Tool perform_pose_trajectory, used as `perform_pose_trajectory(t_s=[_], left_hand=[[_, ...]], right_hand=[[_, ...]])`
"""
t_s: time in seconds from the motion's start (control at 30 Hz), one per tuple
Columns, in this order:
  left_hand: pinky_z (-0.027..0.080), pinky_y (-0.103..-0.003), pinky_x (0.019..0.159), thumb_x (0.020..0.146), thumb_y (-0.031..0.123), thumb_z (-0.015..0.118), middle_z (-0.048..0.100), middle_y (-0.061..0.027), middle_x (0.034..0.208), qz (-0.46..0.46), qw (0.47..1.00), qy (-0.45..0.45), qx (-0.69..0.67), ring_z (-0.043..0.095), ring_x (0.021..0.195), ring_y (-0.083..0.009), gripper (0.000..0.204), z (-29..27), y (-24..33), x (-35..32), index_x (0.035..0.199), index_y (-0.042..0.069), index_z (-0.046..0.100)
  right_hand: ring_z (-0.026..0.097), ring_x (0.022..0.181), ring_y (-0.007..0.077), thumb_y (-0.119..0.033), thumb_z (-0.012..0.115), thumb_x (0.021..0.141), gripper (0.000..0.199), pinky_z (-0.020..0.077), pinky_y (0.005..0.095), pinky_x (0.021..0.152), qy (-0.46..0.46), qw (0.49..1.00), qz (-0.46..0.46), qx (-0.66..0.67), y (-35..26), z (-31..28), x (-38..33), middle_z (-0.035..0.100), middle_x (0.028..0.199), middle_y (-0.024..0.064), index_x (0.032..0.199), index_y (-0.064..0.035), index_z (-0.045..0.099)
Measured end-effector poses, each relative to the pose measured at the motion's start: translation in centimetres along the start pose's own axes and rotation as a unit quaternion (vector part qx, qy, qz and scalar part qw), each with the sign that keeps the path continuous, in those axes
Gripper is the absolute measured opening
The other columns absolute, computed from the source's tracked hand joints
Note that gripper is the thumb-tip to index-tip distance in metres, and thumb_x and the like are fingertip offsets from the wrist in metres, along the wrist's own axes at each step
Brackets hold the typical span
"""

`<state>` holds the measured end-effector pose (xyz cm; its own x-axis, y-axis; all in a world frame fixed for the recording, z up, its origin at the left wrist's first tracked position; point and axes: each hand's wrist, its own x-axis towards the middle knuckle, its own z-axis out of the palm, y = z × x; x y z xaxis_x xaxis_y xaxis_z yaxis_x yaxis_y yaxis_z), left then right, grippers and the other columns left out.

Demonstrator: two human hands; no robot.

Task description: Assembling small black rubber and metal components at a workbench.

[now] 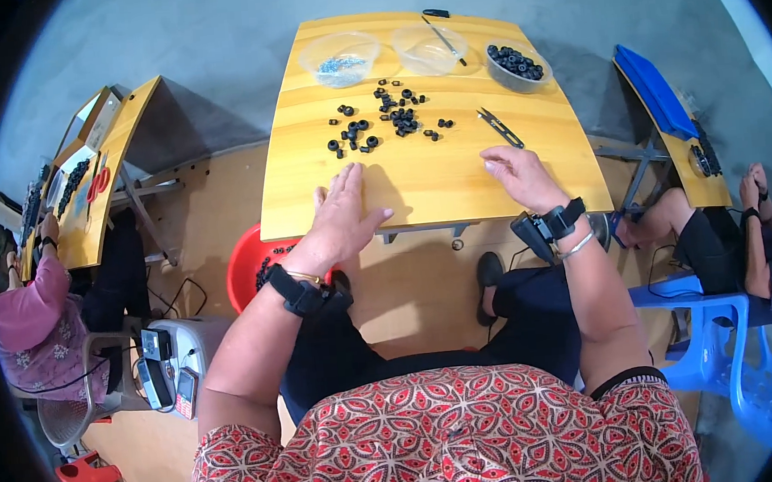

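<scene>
Both hands flat and open on the wooden table, left hand and right hand holding nothing. Behind them: clear bowl of bluish bits, another bowl full of black rings.

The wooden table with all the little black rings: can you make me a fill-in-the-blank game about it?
1. The left hand lies ____ on the wooden table.
2. The small snips lie nearest the ____ hand.
3. The black rings are scattered on the table, and more fill the bowl at the far ____ corner.
4. The clear bowl in the middle holds a thin ____.

Missing words: flat; right; right; tool
</scene>
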<state>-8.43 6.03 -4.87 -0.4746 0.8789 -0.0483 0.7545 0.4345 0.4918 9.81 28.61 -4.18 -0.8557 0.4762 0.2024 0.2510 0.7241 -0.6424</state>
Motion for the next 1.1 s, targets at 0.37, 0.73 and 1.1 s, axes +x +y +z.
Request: perform_pose_trajectory(t_s=[0.37, 0.73, 1.1], left_hand=[[0.017, -0.048, 0.103, 0.073, 0.028, 0.065, 0.034, -0.0171, 0.132, 0.097, 0.994, 0.050, 0.025, 0.026, 0.125, -0.0317, 0.057, 1.2, -1.2, -1.0, 0.122, 0.006, 0.045], [0.018, -0.050, 0.101, 0.068, 0.031, 0.069, 0.035, -0.0151, 0.130, 0.137, 0.986, 0.087, 0.033, 0.028, 0.122, -0.0308, 0.065, 1.7, -1.7, -1.1, 0.122, 0.007, 0.044], [0.018, -0.051, 0.101, 0.069, 0.031, 0.068, 0.035, -0.0144, 0.129, 0.131, 0.985, 0.111, 0.016, 0.029, 0.122, -0.0309, 0.061, 2.1, -1.7, -1.3, 0.120, 0.006, 0.045]], right_hand=[[0.057, 0.078, 0.0345, -0.012, 0.052, 0.078, 0.014, 0.0453, 0.0387, 0.070, -0.028, 0.993, -0.017, -0.110, 1.2, 0.3, 7.5, 0.060, 0.078, 0.0201, 0.079, -0.0001, 0.058], [0.055, 0.085, 0.0332, -0.009, 0.052, 0.079, 0.010, 0.0442, 0.0409, 0.075, -0.118, 0.956, -0.082, -0.254, -3.1, 4.5, 10.5, 0.057, 0.085, 0.0163, 0.086, -0.0021, 0.055], [0.055, 0.088, 0.0384, -0.016, 0.048, 0.082, 0.020, 0.0435, 0.0436, 0.076, -0.087, 0.976, 0.016, -0.198, -1.7, 4.0, 11.2, 0.058, 0.089, 0.0236, 0.088, 0.0021, 0.055]])
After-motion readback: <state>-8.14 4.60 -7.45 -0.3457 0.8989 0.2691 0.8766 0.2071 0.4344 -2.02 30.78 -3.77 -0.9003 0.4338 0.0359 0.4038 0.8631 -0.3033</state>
